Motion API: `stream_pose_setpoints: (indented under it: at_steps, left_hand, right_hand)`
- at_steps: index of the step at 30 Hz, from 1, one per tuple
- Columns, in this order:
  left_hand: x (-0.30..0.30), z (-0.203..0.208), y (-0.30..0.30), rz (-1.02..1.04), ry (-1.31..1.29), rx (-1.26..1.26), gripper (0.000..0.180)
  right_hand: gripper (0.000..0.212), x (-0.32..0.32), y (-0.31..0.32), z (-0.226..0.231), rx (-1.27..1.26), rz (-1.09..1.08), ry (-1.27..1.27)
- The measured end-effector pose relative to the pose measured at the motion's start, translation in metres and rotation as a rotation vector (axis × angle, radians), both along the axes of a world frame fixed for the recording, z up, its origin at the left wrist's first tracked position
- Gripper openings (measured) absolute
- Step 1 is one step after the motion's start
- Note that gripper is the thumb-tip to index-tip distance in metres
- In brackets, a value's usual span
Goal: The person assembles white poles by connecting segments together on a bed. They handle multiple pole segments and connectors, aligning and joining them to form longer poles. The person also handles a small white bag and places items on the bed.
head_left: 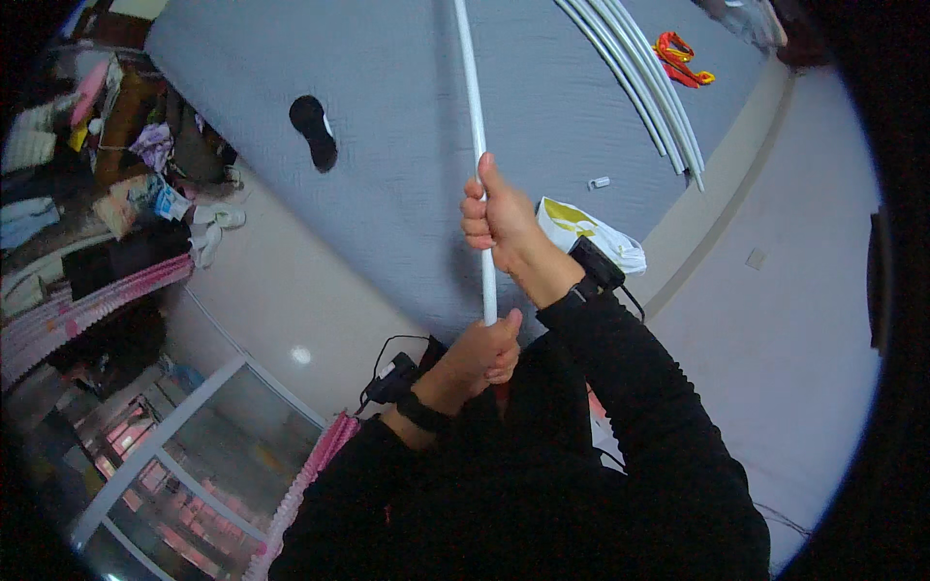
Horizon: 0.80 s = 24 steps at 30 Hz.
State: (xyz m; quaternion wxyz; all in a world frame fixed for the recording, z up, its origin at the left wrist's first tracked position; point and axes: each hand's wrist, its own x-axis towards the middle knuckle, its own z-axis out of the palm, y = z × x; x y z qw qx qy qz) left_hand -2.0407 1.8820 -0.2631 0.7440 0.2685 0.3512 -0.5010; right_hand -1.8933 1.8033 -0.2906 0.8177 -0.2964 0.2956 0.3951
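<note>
A long white pole [473, 87] runs away from me over the bed, its far end beyond the upper edge of the picture. My right hand [499, 213] is wrapped round its shaft, thumb pointing along it. Closer to my body, my left hand [487, 349] grips the near end, covering the tip. On the grey bed cover, right of my right hand, lie a white plastic bag [620, 247] with a yellow-green patch and a small white plastic piece [599, 182].
Several more white poles [639, 87] lie at the bed's far right, beside a red and yellow strap-like bundle [681, 60]. A black insole-shaped item [314, 134] rests on the grey bed [387, 194]. Clothes and white shoes [219, 215] crowd the left; a glazed frame [194, 426] stands lower left.
</note>
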Motion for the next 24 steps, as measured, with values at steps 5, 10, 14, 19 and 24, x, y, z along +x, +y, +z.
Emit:
stream_pose_setpoints:
  at_steps: [5, 10, 14, 19, 24]
  left_hand:
    - [-0.001, 0.022, 0.016, 0.312, -0.111, -0.301, 0.037]
    - [-0.011, 0.053, 0.029, 0.477, -0.017, -0.547, 0.031]
    - [-0.013, 0.056, 0.032, 0.413, -0.178, -0.725, 0.032]
    - [-0.017, 0.054, 0.029, 0.383, -0.196, -0.555, 0.028]
    - [-0.011, 0.041, 0.014, 0.57, 0.091, -1.014, 0.035]
  right_hand:
    - [0.046, 0.013, 0.001, 0.008, 0.408, -0.066, 0.058]
    - [0.044, 0.026, 0.004, 0.022, 0.89, -0.127, 0.021]
    - [0.043, 0.029, 0.009, 0.035, 1.002, -0.154, 0.058]
    - [0.042, 0.026, 0.007, 0.038, 0.899, -0.118, 0.019]
    - [0.043, 0.015, 0.01, 0.026, 0.962, -0.15, 0.077]
